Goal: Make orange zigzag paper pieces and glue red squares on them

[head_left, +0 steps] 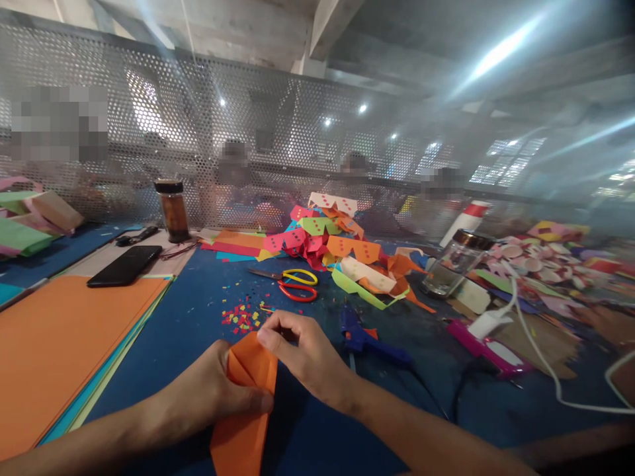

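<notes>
A folded strip of orange paper lies on the blue table cover right in front of me. My left hand grips it from the left, thumb pressed across the fold. My right hand pinches the paper's top edge with curled fingers. Just beyond my hands are scattered paper bits, red and yellow scissors and a blue glue gun.
A stack of orange and coloured sheets with a black phone lies at left. A pile of folded coloured paper shapes, two jars, a white bottle and a white cable fill the back and right. A perforated metal screen closes the far side.
</notes>
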Action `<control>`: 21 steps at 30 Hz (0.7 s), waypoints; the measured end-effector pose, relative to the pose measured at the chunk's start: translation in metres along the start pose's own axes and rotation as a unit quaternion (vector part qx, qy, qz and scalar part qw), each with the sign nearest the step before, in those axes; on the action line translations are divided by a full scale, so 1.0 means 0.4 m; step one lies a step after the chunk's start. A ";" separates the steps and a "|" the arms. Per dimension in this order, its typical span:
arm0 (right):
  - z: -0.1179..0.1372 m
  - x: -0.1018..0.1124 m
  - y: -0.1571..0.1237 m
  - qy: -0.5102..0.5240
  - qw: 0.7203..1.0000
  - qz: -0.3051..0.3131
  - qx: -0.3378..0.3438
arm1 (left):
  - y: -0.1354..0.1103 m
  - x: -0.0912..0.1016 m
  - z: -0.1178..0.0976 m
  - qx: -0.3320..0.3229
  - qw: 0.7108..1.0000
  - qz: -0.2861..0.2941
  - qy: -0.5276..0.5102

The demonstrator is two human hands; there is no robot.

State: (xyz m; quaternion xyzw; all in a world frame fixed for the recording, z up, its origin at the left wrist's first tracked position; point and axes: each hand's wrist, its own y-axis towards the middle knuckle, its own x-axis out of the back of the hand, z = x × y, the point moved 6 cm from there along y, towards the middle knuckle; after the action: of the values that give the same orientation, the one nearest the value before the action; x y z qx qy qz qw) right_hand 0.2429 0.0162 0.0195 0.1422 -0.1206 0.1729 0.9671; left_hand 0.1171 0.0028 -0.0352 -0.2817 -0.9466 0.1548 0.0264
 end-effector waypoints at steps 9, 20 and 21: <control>-0.007 -0.004 -0.001 0.008 1.000 0.005 -0.005 | -0.003 -0.010 0.012 0.006 0.999 0.024 0.028; -0.005 -0.003 -0.002 -0.001 1.000 0.004 -0.018 | -0.004 -0.010 0.010 0.016 0.999 0.017 0.033; -0.004 0.000 -0.001 0.000 1.000 0.004 -0.020 | -0.002 -0.006 0.007 0.011 1.000 0.007 0.018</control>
State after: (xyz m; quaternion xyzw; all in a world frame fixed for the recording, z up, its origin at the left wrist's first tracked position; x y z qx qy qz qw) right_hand 0.2436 0.0163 0.0178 0.1220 -0.1251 0.1742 0.9691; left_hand 0.1184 0.0000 -0.0373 -0.2913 -0.9420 0.1603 0.0458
